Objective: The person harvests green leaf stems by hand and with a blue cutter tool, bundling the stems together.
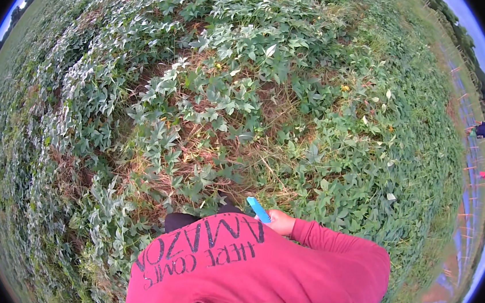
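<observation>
In front of my pink top, my right hand (280, 222) is closed round a narrow bright blue object (258, 209). One end of it sticks out toward the plants. It may be a handle, but its kind does not show. Low green vines with lobed leaves (307, 200) grow just beyond the hand, with dry brown stems (212, 166) among them. My left hand does not show.
Leafy vines (252, 37) cover the ground ahead and to the left. Straw-coloured dead growth (275, 105) lies between them. Along the far right run pale bluish strips (464, 205) with thin stakes. A distant person (481, 129) is beside them.
</observation>
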Available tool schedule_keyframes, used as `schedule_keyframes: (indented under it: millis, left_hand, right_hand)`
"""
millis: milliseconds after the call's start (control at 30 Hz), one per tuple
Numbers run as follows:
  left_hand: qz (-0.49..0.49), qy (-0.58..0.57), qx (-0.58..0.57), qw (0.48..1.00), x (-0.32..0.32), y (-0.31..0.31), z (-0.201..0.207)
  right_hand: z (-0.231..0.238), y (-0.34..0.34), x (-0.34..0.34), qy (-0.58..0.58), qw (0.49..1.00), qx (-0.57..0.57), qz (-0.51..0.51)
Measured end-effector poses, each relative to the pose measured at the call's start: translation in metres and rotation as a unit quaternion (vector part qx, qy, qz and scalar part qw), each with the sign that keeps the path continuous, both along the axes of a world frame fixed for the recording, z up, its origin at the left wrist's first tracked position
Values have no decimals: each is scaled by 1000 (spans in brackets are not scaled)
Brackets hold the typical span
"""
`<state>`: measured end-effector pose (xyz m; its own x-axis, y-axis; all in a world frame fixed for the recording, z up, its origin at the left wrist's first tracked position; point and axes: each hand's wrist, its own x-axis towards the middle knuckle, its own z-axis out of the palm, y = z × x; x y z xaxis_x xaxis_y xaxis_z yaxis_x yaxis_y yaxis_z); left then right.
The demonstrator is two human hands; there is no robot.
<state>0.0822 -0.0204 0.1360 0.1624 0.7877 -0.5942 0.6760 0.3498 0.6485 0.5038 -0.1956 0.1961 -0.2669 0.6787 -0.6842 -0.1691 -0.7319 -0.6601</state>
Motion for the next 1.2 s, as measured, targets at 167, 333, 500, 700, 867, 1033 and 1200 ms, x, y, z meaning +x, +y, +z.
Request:
schedule_keyframes:
  millis: [167,333,500,700,867,1033,1200]
  left_hand:
    - [-9,-7,13,1000,13,4,-16]
    - [-8,4,32,999,17,8,-16]
    - [5,1,38,999,17,1,-23]
    - [54,18,38,998,-1,-16,-25]
    - [83,18,35,996,-8,-34,-38]
    - [102,16,41,994,-18,-42,-48]
    - [90,4,48,995,-13,-30,-60]
  right_hand:
    - [48,2,21,168,974,-113,-100]
    - [99,51,74,386,920,-23,-57]
    - [22,79,83,-69,996,-57,27]
    - [-143,103,-11,-169,979,-113,9]
    - [-236,126,-50,-274,955,-11,113]
    - [-151,175,-33,-216,909,36,355]
    - [-124,190,-22,-57,938,40,339]
